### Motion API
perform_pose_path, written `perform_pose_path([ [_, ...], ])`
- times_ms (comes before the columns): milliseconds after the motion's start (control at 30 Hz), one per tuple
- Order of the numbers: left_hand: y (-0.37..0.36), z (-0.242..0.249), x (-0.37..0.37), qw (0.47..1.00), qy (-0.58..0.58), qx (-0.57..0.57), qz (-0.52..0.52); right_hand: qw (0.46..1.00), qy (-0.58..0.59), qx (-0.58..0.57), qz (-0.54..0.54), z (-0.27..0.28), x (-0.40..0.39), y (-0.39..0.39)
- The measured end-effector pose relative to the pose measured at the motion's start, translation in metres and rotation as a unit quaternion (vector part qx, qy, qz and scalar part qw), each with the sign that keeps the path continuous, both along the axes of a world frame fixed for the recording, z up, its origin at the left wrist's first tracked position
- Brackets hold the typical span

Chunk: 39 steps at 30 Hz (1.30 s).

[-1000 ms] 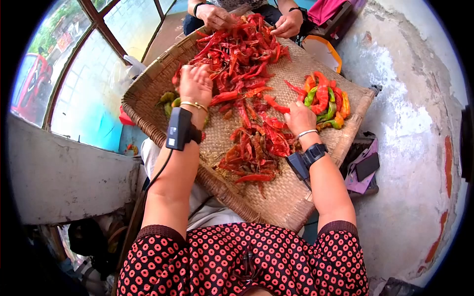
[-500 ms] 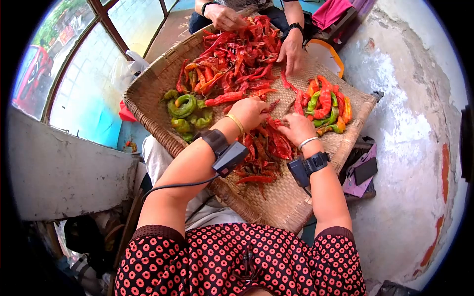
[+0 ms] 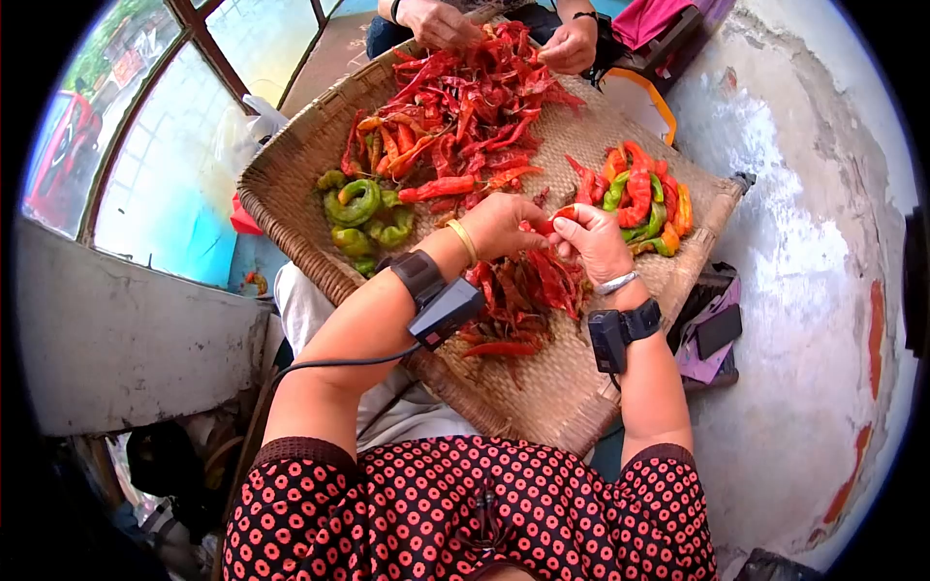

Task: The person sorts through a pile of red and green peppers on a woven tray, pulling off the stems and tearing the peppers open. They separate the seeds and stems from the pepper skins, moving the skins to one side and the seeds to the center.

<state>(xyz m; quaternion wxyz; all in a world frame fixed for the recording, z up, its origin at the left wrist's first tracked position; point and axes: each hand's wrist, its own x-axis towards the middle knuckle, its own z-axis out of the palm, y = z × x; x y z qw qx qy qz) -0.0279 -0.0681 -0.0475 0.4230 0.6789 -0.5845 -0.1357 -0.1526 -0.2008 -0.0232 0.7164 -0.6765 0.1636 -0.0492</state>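
My left hand (image 3: 504,228) and my right hand (image 3: 596,242) meet above a woven tray (image 3: 552,397), both closed in a pinch. Between them they hold a red chili pepper (image 3: 562,215), mostly covered by my fingers. Below my hands lies a heap of darker dried-looking chilies (image 3: 509,305). Beyond them spreads a large pile of bright red chilies (image 3: 475,107). Green peppers (image 3: 356,205) sit at the left, and a mixed red, green and orange group (image 3: 639,198) lies right of my right hand.
Across the tray, a co-worker's hands (image 3: 438,21) are at the far edge of the red pile. A window (image 3: 160,160) is on the left and a worn wall (image 3: 775,290) on the right. A dark phone-like object (image 3: 718,330) lies beside the tray.
My hands have come together and lifted off the pile with a red chili between them. The co-worker's hand at the right has moved back toward the tray's far edge.
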Motion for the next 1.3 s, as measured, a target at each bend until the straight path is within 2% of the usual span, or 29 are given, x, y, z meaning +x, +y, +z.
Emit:
perform_pose_path([
  [33, 0.001, 0.005, -0.001, 0.997, 0.048, 0.053, -0.01, 1.0, 0.0, 0.001, 0.0, -0.001, 0.0, 0.0],
  [67, 0.003, 0.009, 0.0, 0.997, 0.049, 0.054, -0.01, 1.0, -0.022, -0.001, -0.02, -0.004, 0.001, 0.0],
  [167, 0.01, 0.026, 0.015, 0.981, 0.157, 0.088, 0.077, 0.998, -0.024, -0.039, -0.038, -0.018, 0.001, -0.012],
  [200, 0.012, 0.03, 0.017, 0.958, 0.25, 0.014, 0.144, 0.966, -0.013, -0.258, -0.01, -0.016, 0.0, -0.012],
  [233, 0.012, 0.03, 0.026, 0.912, 0.351, -0.08, 0.195, 0.885, -0.001, -0.464, 0.019, -0.013, -0.001, -0.011],
  [267, 0.014, 0.034, 0.034, 0.843, 0.454, -0.184, 0.223, 0.883, 0.096, -0.452, 0.084, -0.007, -0.003, -0.012],
  [300, 0.017, 0.033, 0.042, 0.801, 0.477, -0.252, 0.26, 0.884, 0.095, -0.451, 0.084, -0.01, -0.004, -0.009],
  [367, 0.022, 0.028, 0.049, 0.782, 0.488, -0.247, 0.298, 0.815, 0.024, -0.56, 0.145, -0.017, -0.009, -0.002],
  [400, 0.022, 0.021, 0.052, 0.803, 0.476, -0.196, 0.302, 0.802, 0.081, -0.565, 0.176, -0.007, -0.008, 0.006],
  [433, 0.019, 0.01, 0.052, 0.803, 0.475, -0.195, 0.302, 0.802, 0.081, -0.565, 0.175, -0.009, -0.007, 0.009],
  [500, 0.009, -0.01, 0.046, 0.936, 0.227, -0.079, 0.255, 0.778, 0.105, -0.594, 0.175, -0.015, -0.004, 0.012],
  [533, 0.013, 0.012, 0.029, 0.962, 0.041, -0.036, 0.269, 0.781, 0.095, -0.595, 0.163, -0.017, -0.004, 0.01],
  [567, 0.014, 0.013, 0.026, 0.967, -0.057, 0.024, 0.247, 0.781, 0.096, -0.596, 0.163, -0.019, -0.002, 0.006],
  [633, 0.016, 0.015, 0.02, 0.958, -0.133, 0.113, 0.229, 0.77, 0.153, -0.61, 0.107, -0.019, 0.001, -0.002],
  [700, 0.019, 0.011, 0.022, 0.952, -0.142, 0.131, 0.238, 0.775, 0.141, -0.613, 0.064, -0.02, -0.001, -0.012],
  [767, 0.021, 0.011, 0.025, 0.945, -0.153, 0.149, 0.247, 0.826, 0.139, -0.546, -0.024, -0.033, 0.001, -0.026],
  [800, 0.022, 0.011, 0.026, 0.938, -0.171, 0.182, 0.242, 0.852, 0.087, -0.511, -0.068, -0.038, 0.0, -0.029],
  [833, 0.023, 0.011, 0.027, 0.929, -0.188, 0.214, 0.238, 0.852, 0.087, -0.512, -0.069, -0.041, 0.0, -0.033],
  [933, 0.022, 0.01, 0.026, 0.926, -0.204, 0.22, 0.229, 0.917, 0.034, -0.384, -0.103, -0.047, 0.001, -0.045],
  [967, 0.022, 0.01, 0.027, 0.926, -0.203, 0.218, 0.23, 0.916, 0.033, -0.386, -0.102, -0.049, 0.001, -0.047],
  [1033, 0.023, 0.011, 0.026, 0.939, -0.201, 0.197, 0.198, 0.961, -0.002, -0.254, -0.107, -0.044, 0.001, -0.046],
  [1100, 0.022, 0.015, 0.025, 0.93, -0.208, 0.197, 0.23, 0.945, -0.035, -0.3, -0.129, -0.034, -0.003, -0.043],
  [1167, 0.022, 0.017, 0.026, 0.92, -0.213, 0.197, 0.262, 0.927, 0.014, -0.337, -0.164, -0.023, -0.004, -0.041],
  [1233, 0.022, 0.017, 0.029, 0.939, -0.171, 0.138, 0.263, 0.938, 0.011, -0.307, -0.162, -0.027, -0.002, -0.044],
  [1300, 0.017, 0.011, 0.024, 0.976, -0.146, 0.008, 0.161, 0.971, -0.057, -0.165, -0.163, -0.029, 0.001, -0.037],
])
